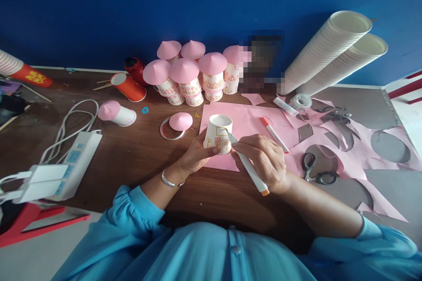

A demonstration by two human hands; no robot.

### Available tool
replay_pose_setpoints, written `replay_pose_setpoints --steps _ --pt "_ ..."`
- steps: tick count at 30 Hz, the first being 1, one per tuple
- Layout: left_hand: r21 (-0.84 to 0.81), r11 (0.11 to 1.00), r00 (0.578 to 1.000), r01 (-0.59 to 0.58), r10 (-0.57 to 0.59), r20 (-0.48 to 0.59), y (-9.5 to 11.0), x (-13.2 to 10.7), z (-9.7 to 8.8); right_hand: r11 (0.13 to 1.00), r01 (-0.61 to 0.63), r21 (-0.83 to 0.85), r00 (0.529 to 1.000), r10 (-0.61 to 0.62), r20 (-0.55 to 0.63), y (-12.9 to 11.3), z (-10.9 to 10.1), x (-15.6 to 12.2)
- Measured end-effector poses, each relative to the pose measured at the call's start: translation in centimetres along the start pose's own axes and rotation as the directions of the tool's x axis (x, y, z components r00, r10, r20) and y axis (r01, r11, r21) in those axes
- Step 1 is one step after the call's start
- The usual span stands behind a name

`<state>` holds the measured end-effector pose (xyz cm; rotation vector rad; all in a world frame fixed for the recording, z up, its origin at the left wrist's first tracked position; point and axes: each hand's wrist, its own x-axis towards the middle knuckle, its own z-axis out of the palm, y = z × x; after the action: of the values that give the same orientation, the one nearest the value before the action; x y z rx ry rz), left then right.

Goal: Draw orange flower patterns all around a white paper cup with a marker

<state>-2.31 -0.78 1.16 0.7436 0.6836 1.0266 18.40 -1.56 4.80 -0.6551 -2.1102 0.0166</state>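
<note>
My left hand point(197, 151) is closed around the lower side of a white paper cup point(216, 134), its narrower end upward. Orange flowers ring the cup's lower part, and a small rectangle outline is drawn above them. In my right hand point(263, 158) is a white marker point(248, 167) with an orange end; its tip touches the cup near the rectangle's right side. Pink paper point(220, 164) lies under both hands. A second marker point(274, 135) with orange-red ends rests on that paper to the right.
Several decorated cups with pink cone tops point(184, 71) stand at the back. Stacked white cups point(329, 48) lean at the back right. Scissors point(316, 171), a tape roll point(301, 102) and pink paper scraps point(356, 162) lie right. A power strip point(79, 162) with cables sits left.
</note>
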Motion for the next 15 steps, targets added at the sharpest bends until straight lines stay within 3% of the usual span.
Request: replay_pose_setpoints --steps 15 --pt "0.013 1.0 1.0 -0.012 0.012 -0.023 -0.02 -0.13 -0.03 1.0 0.017 0.012 1.0 -0.017 -0.003 -0.6 -0.1 0.54"
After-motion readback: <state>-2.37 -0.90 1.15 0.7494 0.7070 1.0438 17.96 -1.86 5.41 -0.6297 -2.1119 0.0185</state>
